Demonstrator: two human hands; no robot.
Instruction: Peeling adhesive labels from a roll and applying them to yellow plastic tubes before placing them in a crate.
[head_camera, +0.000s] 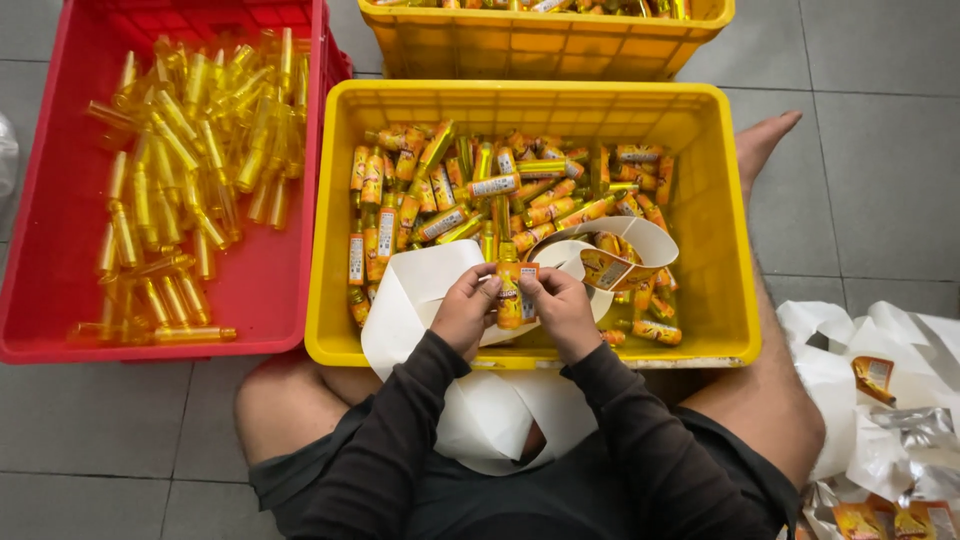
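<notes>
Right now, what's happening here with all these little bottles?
A person sits on the tiled floor with both hands over a yellow crate. The left hand and right hand together hold one small bottle, pressing a label onto it. A curled white strip of label backing loops across the crate, which holds many labelled bottles. The red crate beside it holds plain bottles without labels.

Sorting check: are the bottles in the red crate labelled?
No, the bottles in the red crate are bare, clear yellow, with no labels showing.
</notes>
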